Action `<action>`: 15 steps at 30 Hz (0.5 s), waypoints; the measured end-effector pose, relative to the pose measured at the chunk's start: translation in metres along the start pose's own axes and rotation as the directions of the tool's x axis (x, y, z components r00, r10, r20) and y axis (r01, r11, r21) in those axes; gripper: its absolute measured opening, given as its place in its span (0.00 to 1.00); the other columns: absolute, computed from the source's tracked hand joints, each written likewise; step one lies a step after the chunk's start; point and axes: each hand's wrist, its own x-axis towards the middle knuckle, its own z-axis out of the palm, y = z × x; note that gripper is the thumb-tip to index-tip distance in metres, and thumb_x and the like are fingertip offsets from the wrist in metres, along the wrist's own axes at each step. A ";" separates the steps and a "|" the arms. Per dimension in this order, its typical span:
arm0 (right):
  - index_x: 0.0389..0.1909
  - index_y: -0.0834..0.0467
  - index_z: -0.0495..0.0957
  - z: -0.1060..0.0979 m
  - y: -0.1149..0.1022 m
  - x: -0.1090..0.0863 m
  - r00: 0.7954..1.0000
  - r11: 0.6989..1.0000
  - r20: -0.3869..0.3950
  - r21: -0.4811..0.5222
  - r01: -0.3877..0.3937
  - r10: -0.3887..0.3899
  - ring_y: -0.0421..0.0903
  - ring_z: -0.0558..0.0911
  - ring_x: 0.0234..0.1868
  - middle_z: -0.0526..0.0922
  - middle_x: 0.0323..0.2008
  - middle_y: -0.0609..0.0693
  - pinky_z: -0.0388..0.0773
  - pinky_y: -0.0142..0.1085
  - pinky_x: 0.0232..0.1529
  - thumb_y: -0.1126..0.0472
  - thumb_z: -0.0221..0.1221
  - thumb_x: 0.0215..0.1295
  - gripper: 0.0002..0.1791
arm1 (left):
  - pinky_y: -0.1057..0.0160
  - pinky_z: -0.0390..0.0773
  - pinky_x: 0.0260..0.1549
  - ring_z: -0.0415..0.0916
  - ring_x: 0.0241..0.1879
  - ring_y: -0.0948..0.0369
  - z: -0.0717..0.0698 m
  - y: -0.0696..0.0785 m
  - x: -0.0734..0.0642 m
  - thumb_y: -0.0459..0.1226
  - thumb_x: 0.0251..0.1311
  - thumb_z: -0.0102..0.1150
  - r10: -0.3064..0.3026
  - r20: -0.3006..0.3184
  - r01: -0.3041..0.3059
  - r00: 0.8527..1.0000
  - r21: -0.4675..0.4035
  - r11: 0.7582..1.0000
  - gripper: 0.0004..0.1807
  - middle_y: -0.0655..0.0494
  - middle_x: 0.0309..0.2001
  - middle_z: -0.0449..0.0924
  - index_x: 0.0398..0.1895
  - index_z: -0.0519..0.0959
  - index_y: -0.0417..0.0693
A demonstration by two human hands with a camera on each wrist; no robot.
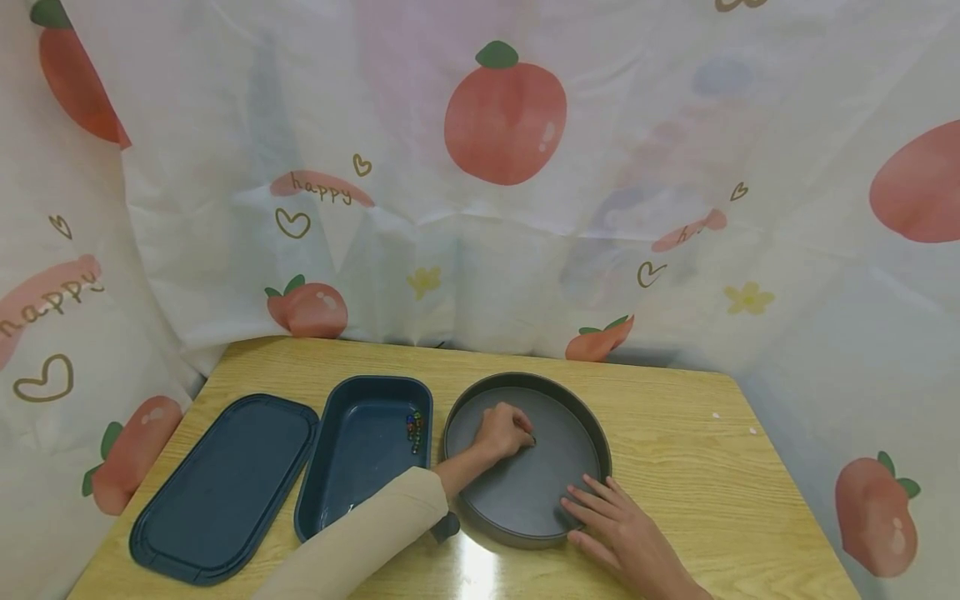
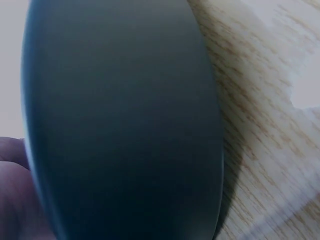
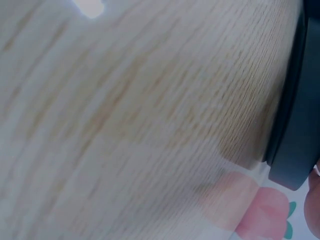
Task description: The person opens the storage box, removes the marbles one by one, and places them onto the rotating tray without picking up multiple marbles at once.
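"Happy" reads clear on the peach-print curtain (image 1: pixel 480 242)! Below, a round, dark grey, high-walled pan (image 1: pixel 525 492) sits on the wooden table (image 1: pixel 675 450), just beside the blue box (image 1: pixel 356 458) of colourful beads (image 1: pixel 415 432). Left hand (image 1: pixel 506 429) inside, fingertips pinching a small dark item (image 1: pixel 534 440), possibly a bead; right hand (image 1: pixel 622 525), fingers loosely spread, at the near rim.

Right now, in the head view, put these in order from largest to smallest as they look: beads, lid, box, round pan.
1. Round pan
2. Lid and box: too close to rank; a sleeve hides part of the box
3. Beads, smallest even taken together
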 end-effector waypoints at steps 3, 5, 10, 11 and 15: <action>0.56 0.53 0.84 0.000 0.001 0.000 1.000 1.000 0.000 -0.002 0.001 -0.001 0.56 0.77 0.61 0.82 0.57 0.49 0.47 0.34 0.73 0.48 0.66 0.63 0.22 | 0.67 0.76 0.26 0.74 0.24 0.66 -0.002 0.004 0.000 0.27 0.49 0.73 -0.028 0.014 0.028 1.000 0.001 1.000 0.05 0.61 0.22 0.81 0.24 0.86 0.43; 0.56 0.53 0.84 0.000 0.001 0.000 1.000 1.000 0.001 0.001 0.001 -0.001 0.56 0.77 0.61 0.82 0.57 0.49 0.47 0.34 0.73 0.49 0.66 0.63 0.22 | 0.68 0.75 0.25 0.74 0.25 0.66 -0.002 0.005 0.002 0.28 0.51 0.72 -0.040 0.016 0.040 0.999 -0.002 0.999 0.04 0.61 0.23 0.82 0.25 0.87 0.44; 0.56 0.53 0.84 0.000 0.001 -0.001 1.000 1.000 0.001 0.007 -0.003 0.003 0.56 0.77 0.62 0.82 0.57 0.49 0.46 0.34 0.73 0.48 0.66 0.64 0.22 | 0.68 0.75 0.25 0.74 0.25 0.67 -0.005 0.012 0.005 0.29 0.54 0.71 -0.049 0.017 0.050 0.999 -0.033 0.998 0.01 0.61 0.26 0.82 0.30 0.87 0.42; 0.56 0.53 0.84 0.000 0.001 -0.001 1.000 1.000 0.002 0.005 -0.005 0.005 0.56 0.77 0.62 0.82 0.57 0.49 0.46 0.34 0.73 0.48 0.66 0.64 0.22 | 0.68 0.75 0.26 0.75 0.26 0.67 -0.007 0.014 0.006 0.30 0.55 0.71 -0.049 0.019 0.049 0.999 -0.043 0.998 0.01 0.60 0.27 0.83 0.31 0.87 0.42; 0.56 0.53 0.84 0.001 0.002 -0.002 1.000 1.000 0.005 0.001 -0.006 0.006 0.56 0.77 0.61 0.82 0.57 0.49 0.46 0.34 0.73 0.48 0.66 0.63 0.22 | 0.67 0.76 0.27 0.76 0.28 0.65 -0.015 0.025 0.005 0.30 0.57 0.71 -0.033 0.025 0.035 0.999 -0.100 0.994 0.03 0.60 0.29 0.83 0.34 0.88 0.42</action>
